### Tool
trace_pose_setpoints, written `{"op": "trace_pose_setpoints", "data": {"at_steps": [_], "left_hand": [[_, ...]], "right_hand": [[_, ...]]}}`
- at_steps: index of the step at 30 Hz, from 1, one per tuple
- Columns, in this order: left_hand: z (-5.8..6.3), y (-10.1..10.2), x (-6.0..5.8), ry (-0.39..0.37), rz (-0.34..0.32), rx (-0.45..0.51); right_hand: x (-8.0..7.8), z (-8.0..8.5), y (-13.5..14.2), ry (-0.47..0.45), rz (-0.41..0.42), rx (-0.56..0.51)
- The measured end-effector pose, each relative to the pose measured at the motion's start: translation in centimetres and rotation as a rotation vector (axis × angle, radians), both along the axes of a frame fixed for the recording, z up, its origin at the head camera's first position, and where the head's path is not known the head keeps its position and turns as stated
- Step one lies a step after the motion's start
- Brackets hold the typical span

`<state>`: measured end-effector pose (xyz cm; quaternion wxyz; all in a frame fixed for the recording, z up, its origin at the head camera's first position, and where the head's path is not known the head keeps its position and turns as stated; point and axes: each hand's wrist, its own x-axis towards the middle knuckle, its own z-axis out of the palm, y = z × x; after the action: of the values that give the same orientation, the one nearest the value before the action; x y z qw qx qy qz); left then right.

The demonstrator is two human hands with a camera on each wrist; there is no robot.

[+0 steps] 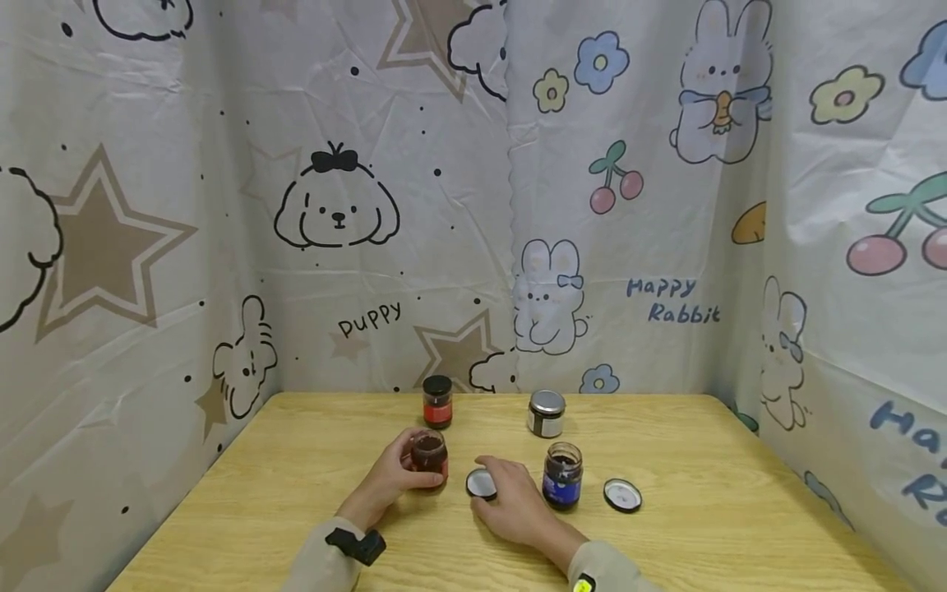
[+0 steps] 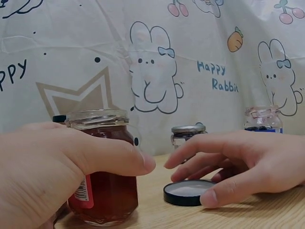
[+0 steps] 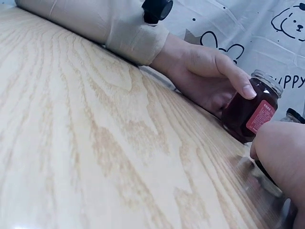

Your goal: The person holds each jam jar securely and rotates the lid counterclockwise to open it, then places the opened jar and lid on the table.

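My left hand (image 1: 389, 479) grips an open glass jar (image 1: 431, 470) of dark red jam-like contents, thumb across its front and fingers round the back. The jar stands upright with a red label; in the left wrist view its threaded rim (image 2: 97, 116) is bare. To its right, a dark-rimmed lid (image 1: 481, 484) lies on the table, pale inside facing up. My right hand (image 1: 514, 503) is spread loosely over that lid. In the left wrist view, the thumb (image 2: 210, 198) is right at the lid's rim, and the index finger is raised above it.
An open jar with a blue label (image 1: 563, 478) stands just right of my right hand, with another upturned lid (image 1: 622, 496) beside it. Behind stand a closed black-lidded jar (image 1: 437, 403) and a closed silver-lidded jar (image 1: 547, 413). Printed curtains (image 1: 459, 247) surround the wooden table (image 1: 666, 444).
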<state>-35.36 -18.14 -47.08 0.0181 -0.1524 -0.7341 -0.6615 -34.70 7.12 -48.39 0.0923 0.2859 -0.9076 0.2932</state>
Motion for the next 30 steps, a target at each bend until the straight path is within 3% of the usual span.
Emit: {"op": "trace_pose_setpoints", "data": {"at_steps": [11, 21, 30], "left_hand": [[-0.3, -0.1, -0.2, 0.015, -0.042, 0.014], [0.2, 0.0, 0.2, 0.013, -0.026, 0.001], [0.0, 0.0, -0.1, 0.017, 0.002, 0.028]], "right_hand": [[0.1, 0.7, 0.1, -0.015, 0.009, -0.005], [0.3, 1.0, 0.0, -0.01, 0.023, -0.027], [0.8, 2.6, 0.1, -0.016, 0.039, -0.053]]}}
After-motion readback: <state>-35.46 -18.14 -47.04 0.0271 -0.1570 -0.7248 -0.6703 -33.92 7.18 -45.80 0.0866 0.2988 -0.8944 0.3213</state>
